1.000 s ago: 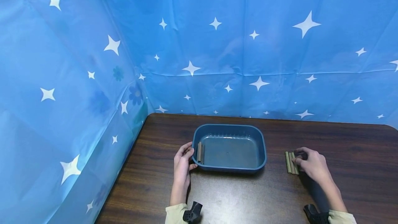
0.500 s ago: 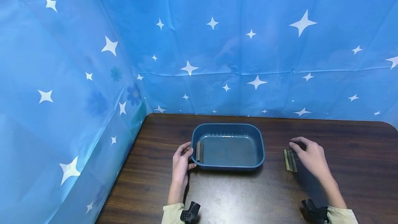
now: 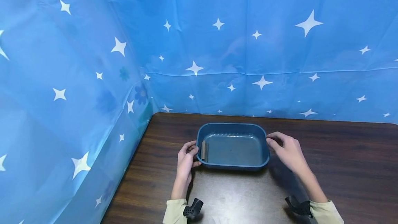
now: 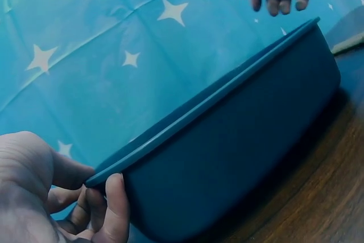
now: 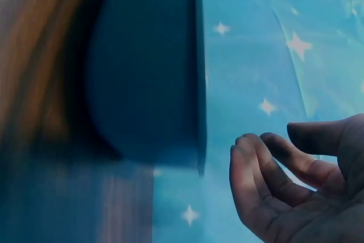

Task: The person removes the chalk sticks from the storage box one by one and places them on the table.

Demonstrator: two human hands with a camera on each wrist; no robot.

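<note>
A dark blue plastic tub (image 3: 233,165) with rounded corners stands on the table. Its left rim is pinched between the thumb and fingers of my left hand (image 3: 185,161), the grip showing closely in the left wrist view. A short brown stick (image 3: 203,150) lies along the tub's left inner wall; whether a second is beside it or only a shadow, I cannot tell. My right hand (image 3: 287,150) is at the tub's right rim. In the right wrist view its fingers (image 5: 250,186) are loosely bent, apart from the tub, and hold nothing. The green sticks seen earlier are not visible now.
The dark wooden table (image 3: 230,191) extends to both sides of the tub. Behind and to the left hangs a blue sheet (image 3: 230,51) with white stars. Black wrist-worn devices sit at both cuffs, the left device (image 3: 193,208) near the table's front.
My right hand has left the green sticks on the table and moved left to the tub's right rim. My left hand keeps its grip. The head view has shifted slightly.
</note>
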